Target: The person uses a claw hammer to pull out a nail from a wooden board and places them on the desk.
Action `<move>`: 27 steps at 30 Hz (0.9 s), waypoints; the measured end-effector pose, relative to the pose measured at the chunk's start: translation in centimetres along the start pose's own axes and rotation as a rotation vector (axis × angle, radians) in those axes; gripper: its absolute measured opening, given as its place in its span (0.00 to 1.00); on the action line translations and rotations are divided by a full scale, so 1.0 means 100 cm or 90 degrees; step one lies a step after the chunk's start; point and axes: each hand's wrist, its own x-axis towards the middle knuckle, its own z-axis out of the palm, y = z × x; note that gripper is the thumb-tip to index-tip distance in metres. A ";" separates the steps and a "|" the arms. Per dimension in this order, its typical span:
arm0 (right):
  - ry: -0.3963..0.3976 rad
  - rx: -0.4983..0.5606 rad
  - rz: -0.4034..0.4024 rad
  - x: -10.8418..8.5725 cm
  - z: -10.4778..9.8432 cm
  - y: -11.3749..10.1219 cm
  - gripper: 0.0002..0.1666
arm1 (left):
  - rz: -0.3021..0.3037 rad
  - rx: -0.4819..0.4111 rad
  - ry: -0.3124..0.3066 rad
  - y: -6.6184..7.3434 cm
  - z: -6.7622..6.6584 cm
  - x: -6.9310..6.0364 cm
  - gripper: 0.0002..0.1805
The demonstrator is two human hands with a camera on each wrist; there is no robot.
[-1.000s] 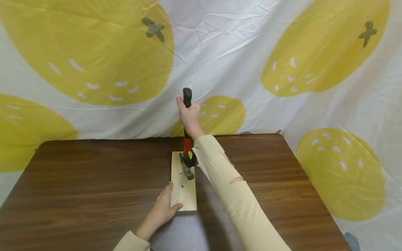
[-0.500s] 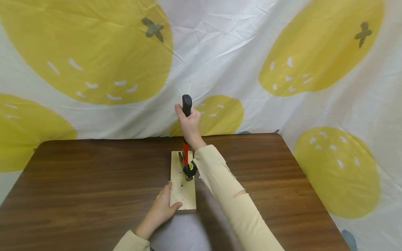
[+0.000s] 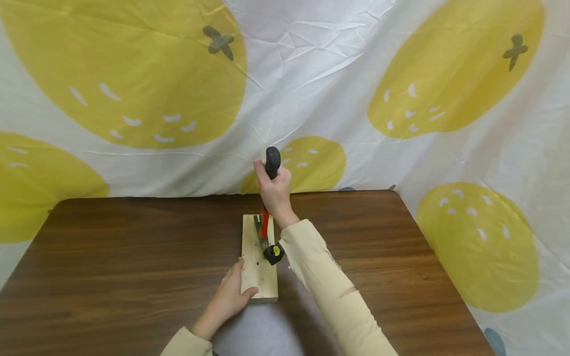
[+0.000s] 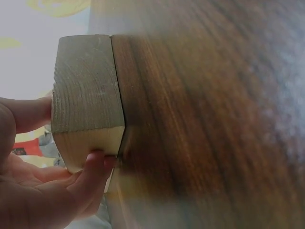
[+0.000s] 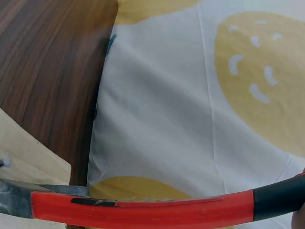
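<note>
My right hand [image 3: 276, 195] grips the black handle end of a red and black hammer [image 3: 265, 222], which stands over a pale wooden board [image 3: 260, 282]. The hammer's metal head is low at the board's surface, partly hidden by the black wrist camera. In the right wrist view the red shaft [image 5: 143, 212] runs across the bottom, with a nail [image 5: 5, 162] in the board beside the head. My left hand [image 3: 228, 296] holds the board's near left part, thumb on top; in the left wrist view its fingers [image 4: 90, 176] press the block's side.
The board lies on a dark brown wooden table [image 3: 133, 257]. Behind and to the right hangs a white cloth [image 3: 311, 99] with large yellow fruit prints. Small dark marks or holes dot the board's top.
My right hand has come down and toward me with the hammer's handle, tilting it lower. My left hand and the board have stayed nearly where they were.
</note>
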 end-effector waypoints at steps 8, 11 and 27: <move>-0.016 0.036 -0.036 -0.007 -0.006 0.014 0.19 | 0.002 0.000 -0.002 -0.001 -0.001 0.001 0.42; -0.011 0.038 -0.024 -0.008 -0.008 0.013 0.20 | 0.006 0.000 0.000 -0.002 0.001 0.001 0.42; -0.005 0.309 -0.197 -0.025 -0.096 0.188 0.06 | 0.003 0.020 0.003 -0.001 0.001 0.002 0.43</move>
